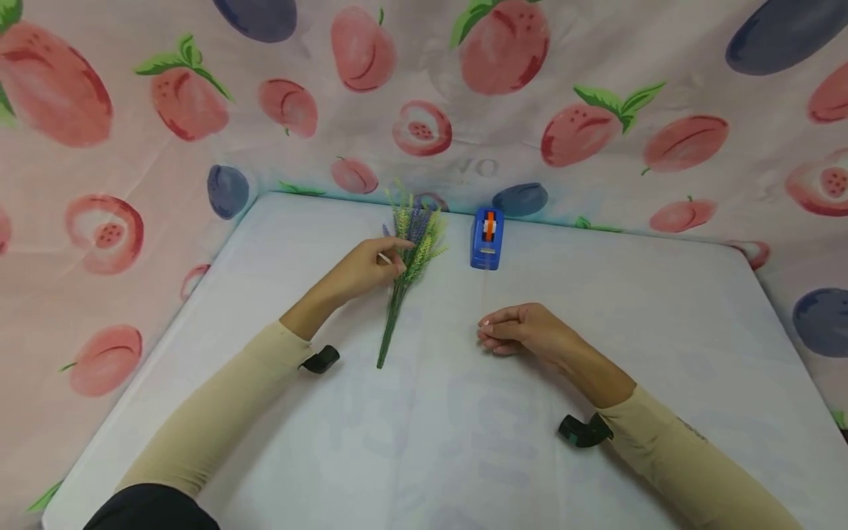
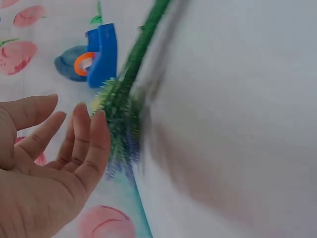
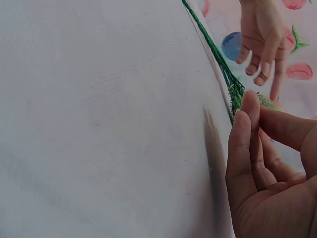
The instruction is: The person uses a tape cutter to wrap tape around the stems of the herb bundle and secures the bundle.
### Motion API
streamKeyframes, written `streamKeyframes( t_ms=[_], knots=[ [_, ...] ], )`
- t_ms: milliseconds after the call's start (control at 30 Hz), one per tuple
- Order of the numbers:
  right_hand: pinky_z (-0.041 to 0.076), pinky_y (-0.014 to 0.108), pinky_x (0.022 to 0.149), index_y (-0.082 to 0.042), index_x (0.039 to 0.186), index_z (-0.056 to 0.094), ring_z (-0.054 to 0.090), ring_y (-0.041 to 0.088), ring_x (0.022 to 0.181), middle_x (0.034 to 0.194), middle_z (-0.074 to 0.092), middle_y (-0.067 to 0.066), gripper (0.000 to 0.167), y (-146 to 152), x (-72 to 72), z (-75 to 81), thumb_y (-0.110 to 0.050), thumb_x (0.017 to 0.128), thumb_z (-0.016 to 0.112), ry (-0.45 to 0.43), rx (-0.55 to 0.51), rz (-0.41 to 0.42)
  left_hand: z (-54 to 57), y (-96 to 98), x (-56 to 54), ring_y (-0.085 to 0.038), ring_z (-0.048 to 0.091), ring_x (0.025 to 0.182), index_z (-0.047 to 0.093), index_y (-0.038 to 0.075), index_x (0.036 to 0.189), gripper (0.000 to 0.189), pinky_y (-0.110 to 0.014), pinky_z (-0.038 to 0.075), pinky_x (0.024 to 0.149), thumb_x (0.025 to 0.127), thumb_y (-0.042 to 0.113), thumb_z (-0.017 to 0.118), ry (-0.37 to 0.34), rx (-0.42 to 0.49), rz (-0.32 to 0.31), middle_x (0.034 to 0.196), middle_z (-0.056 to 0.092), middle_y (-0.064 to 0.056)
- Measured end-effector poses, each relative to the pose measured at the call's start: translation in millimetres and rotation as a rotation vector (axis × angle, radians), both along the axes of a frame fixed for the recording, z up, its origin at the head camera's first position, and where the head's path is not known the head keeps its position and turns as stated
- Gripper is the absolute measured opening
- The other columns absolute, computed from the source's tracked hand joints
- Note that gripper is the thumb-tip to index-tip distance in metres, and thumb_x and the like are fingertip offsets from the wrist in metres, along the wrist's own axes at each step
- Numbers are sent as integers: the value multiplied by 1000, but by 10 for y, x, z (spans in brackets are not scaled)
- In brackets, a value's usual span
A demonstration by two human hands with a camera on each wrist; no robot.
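A bunch of artificial flowers, green-stemmed with yellow-green and purple spikes, lies on the white table. My left hand hovers over its flower heads, fingers apart and loosely bent; the left wrist view shows the fingers beside the heads with nothing gripped. A blue tape dispenser with an orange hub stands right of the flowers at the back. In front of it, my right hand has thumb and fingertips pressed together. A faint clear tape strip runs from the dispenser toward this pinch.
The white table meets a fruit-printed cloth at its back and sides. Dark wrist camera mounts hang under both sleeves, close above the table.
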State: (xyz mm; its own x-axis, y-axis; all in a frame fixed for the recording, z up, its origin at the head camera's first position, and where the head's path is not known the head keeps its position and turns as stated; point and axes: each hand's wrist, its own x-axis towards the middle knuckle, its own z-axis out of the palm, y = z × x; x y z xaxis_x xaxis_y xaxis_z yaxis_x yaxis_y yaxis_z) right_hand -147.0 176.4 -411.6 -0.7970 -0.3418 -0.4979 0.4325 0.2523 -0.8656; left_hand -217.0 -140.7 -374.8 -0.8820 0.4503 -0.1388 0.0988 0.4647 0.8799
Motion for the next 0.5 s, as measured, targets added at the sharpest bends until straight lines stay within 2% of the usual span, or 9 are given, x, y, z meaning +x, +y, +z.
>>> streamKeyframes(
  t_ms=[133, 233, 367, 500],
  knots=[
    [59, 29, 81, 5, 124, 67, 75, 19, 89, 107, 76, 12, 32, 3, -2, -10, -13, 98, 68, 4, 2, 9, -67, -109, 144, -35, 64, 104, 54, 11, 147, 47, -46, 54, 81, 101, 7, 59, -11, -60, -22, 118, 55, -17],
    [59, 29, 81, 5, 124, 67, 75, 19, 89, 108, 76, 12, 31, 7, -8, -23, -12, 98, 67, 0, 3, 8, -111, -143, 264, -31, 64, 107, 55, 10, 146, 47, -44, 56, 80, 100, 7, 61, -45, -91, -48, 125, 53, -20],
    [60, 29, 81, 5, 124, 67, 74, 19, 88, 107, 77, 12, 31, 0, -17, -23, -11, 98, 67, -7, 3, 3, -181, -143, 404, -25, 63, 91, 60, 9, 142, 44, -37, 54, 73, 98, 9, 66, -93, -128, -81, 124, 54, -19],
    [59, 28, 80, 5, 124, 67, 74, 18, 87, 107, 77, 12, 31, -12, -28, -27, -10, 98, 67, -3, -3, 11, -248, -95, 497, -22, 57, 75, 66, 7, 133, 40, -31, 48, 65, 94, 6, 71, -73, -181, -88, 111, 55, -16]
  ],
)
